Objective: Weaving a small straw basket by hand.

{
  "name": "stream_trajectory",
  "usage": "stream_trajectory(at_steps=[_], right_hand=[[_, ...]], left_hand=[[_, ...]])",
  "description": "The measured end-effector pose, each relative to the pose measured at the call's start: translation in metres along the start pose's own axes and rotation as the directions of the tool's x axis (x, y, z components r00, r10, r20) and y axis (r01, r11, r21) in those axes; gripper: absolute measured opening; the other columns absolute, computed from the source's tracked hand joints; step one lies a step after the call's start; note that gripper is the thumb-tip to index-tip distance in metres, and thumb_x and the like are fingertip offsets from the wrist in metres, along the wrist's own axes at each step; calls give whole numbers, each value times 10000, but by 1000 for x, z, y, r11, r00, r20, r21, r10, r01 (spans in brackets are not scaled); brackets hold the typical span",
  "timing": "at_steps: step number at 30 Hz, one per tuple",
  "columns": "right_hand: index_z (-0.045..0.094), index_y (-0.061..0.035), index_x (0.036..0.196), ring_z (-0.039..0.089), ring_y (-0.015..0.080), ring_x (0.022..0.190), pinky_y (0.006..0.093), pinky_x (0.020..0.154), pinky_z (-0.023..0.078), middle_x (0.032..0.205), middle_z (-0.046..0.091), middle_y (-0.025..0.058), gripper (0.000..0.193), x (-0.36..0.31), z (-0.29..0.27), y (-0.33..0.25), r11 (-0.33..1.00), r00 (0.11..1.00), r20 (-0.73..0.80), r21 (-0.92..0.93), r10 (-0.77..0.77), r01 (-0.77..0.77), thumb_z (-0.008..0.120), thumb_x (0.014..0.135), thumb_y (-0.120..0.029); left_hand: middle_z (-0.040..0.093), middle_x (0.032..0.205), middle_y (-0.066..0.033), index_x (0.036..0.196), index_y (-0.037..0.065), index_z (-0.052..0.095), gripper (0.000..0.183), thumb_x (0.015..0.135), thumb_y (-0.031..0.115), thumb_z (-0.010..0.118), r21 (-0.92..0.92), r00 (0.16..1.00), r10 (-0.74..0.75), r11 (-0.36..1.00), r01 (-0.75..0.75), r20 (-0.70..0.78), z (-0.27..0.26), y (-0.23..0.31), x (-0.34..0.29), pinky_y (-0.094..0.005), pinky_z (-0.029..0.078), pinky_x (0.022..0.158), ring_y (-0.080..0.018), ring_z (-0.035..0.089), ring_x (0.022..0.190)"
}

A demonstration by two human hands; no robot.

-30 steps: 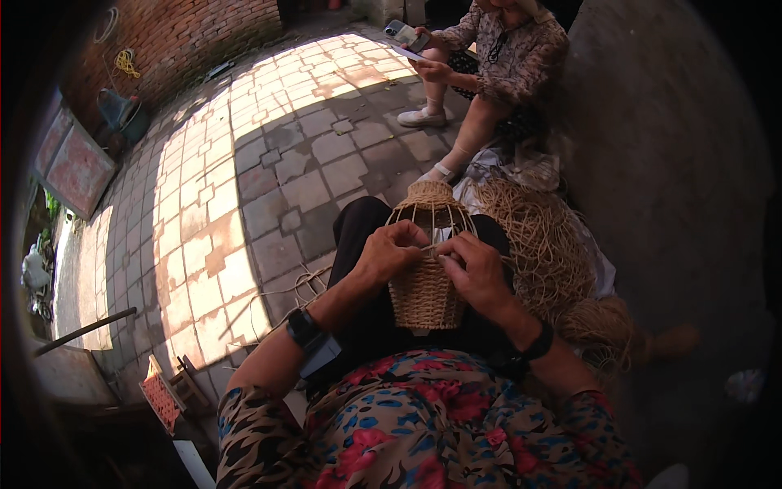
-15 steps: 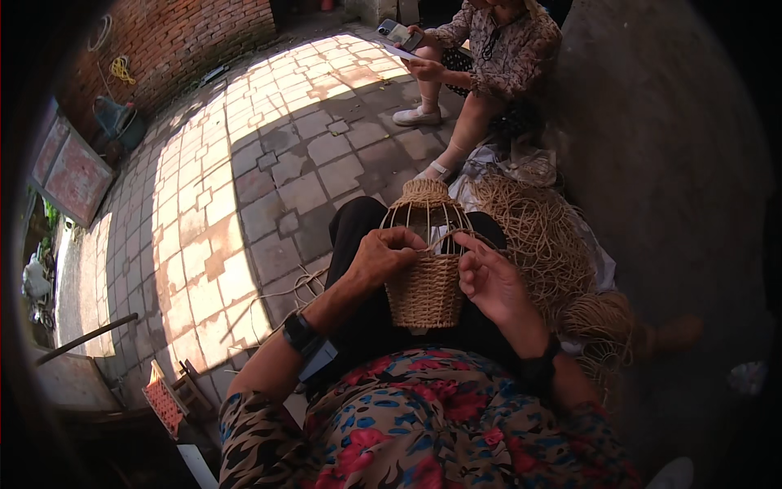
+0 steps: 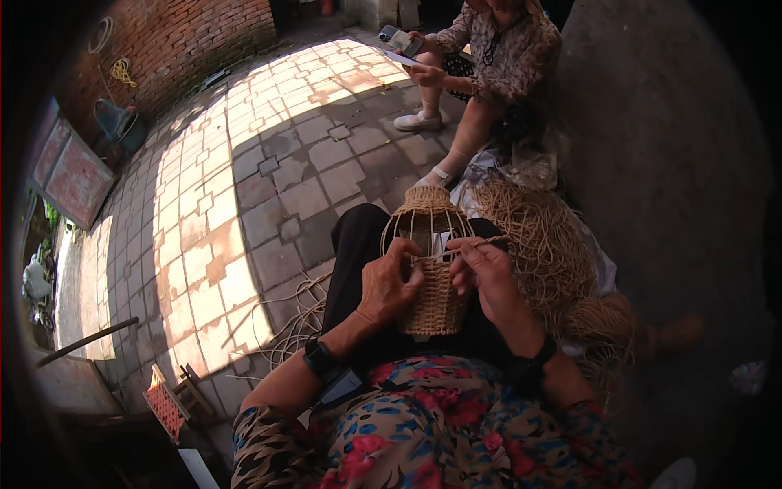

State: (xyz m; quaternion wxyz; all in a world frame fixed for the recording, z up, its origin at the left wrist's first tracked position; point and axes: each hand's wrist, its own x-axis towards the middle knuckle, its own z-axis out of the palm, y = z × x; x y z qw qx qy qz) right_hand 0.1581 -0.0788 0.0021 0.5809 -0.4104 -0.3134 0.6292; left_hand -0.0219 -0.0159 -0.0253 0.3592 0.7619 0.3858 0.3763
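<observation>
A small woven basket [image 3: 433,306] stands between my thighs, its lower wall closely woven and its upper part a cage of bare ribs under a woven collar. My left hand [image 3: 389,287] is closed at the basket's left side, thumb and fingers on the top edge of the weave. Opposite it, my right hand [image 3: 491,275] pinches a twisted tan cord [image 3: 489,241] between thumb and forefinger at the ribs. The cord's end sticks out to the right past the fingers. Something white shows through the ribs.
A large heap of loose tan cord [image 3: 533,232] lies to my right, with a bundled coil [image 3: 599,319] nearer me. More strands [image 3: 297,318] trail at my left. Ahead sits another person [image 3: 513,61] holding a phone and paper. A small stool [image 3: 167,403] stands at lower left.
My left hand has shifted left and down along the basket. The right hand's raised forefinger has come down into a pinch on the cord, which now points right. The basket sits slightly lower.
</observation>
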Motion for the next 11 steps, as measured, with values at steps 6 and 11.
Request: stream_trajectory(at_steps=[6, 11], right_hand=[[624, -20, 1009, 556, 49, 615, 179, 517, 432, 766, 603, 20, 213, -2, -4, -2, 918, 974, -119, -371, -195, 138, 522, 969, -203], [626, -26, 991, 557, 57, 616, 178, 527, 443, 759, 598, 15, 201, -8, -14, 2, 934, 980, -132, -345, -147, 94, 539, 958, -204]], left_hand=[[575, 676, -109, 997, 77, 497, 236, 786, 77, 604, 40, 994, 78, 996, -75, -73, 3, 0, -2, -341, 456, 543, -246, 584, 559], [602, 717, -111, 1016, 75, 493, 241, 804, 87, 607, 3, 997, 80, 997, -80, -11, 0, -2, 0, -339, 478, 563, -238, 611, 588]])
